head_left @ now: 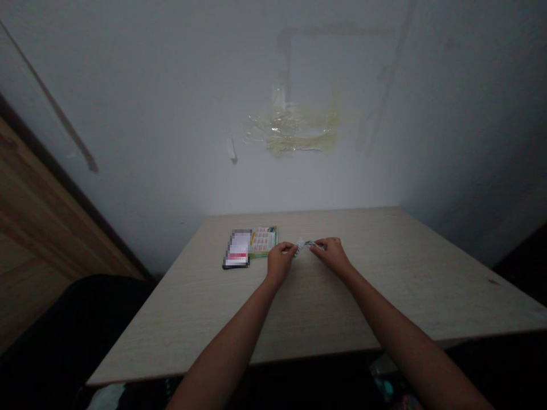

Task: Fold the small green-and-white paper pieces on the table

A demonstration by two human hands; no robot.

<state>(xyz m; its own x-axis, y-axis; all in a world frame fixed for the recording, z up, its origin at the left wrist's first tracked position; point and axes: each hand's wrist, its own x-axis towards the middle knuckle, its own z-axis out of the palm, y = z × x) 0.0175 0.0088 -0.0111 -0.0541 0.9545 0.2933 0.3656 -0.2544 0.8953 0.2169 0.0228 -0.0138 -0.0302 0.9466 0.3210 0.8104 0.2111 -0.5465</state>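
My left hand (282,262) is closed, thumb and fingertips pinching a small whitish object (300,244) with a patterned edge. Its exact kind is too small to make out. Thin dark and light strands (308,244) run from it toward my right hand (333,253), whose fingertips are pinched on them. Both hands are held close together over the middle of the pale wooden table (316,307). Just left of my left hand lies a printed leaflet (264,240) with a green edge and rows of small pictures. A phone (237,249) with a lit, pixelated screen partly overlaps the leaflet.
Behind the table rises a grey-white wall (179,125) with peeling clear tape (294,134) on it. A dark rounded form (85,319) stands beside the table's left side, near a wooden panel (38,210). Colourful items (387,387) show below the front edge.
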